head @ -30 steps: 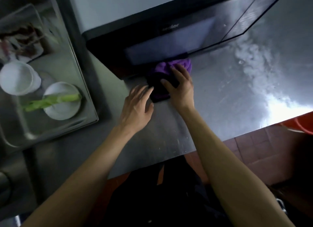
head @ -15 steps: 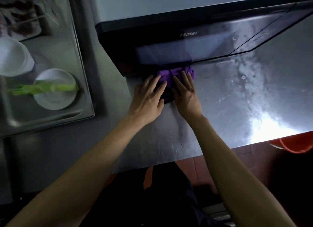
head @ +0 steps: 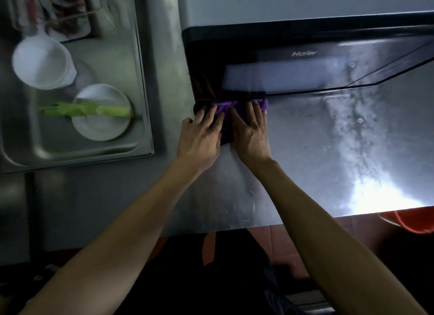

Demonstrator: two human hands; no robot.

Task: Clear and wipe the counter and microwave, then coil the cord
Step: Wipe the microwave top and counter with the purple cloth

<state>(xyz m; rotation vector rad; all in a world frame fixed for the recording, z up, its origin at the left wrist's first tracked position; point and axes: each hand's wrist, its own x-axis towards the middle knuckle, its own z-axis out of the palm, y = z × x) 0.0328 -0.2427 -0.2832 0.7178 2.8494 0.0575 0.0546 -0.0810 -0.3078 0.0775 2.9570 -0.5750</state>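
Observation:
A purple cloth (head: 226, 108) lies on the steel counter (head: 305, 164), pushed against the bottom front edge of the black microwave (head: 303, 63). My left hand (head: 199, 138) and my right hand (head: 252, 131) lie side by side on the cloth, fingers spread and pressing it flat toward the microwave. Most of the cloth is hidden under my hands. The counter to the right shows wet streaks and glare. No cord is in view.
A steel tray (head: 141, 117) at the left holds a white cup (head: 42, 63), a white dish (head: 101, 124) with a green stalk (head: 87, 109) across it, and food scraps at the back. An orange bucket (head: 413, 223) stands below the counter's front edge at the right.
My left hand moved from the bare counter onto the cloth beside my right hand. Both hands have pushed the cloth up against the microwave's base.

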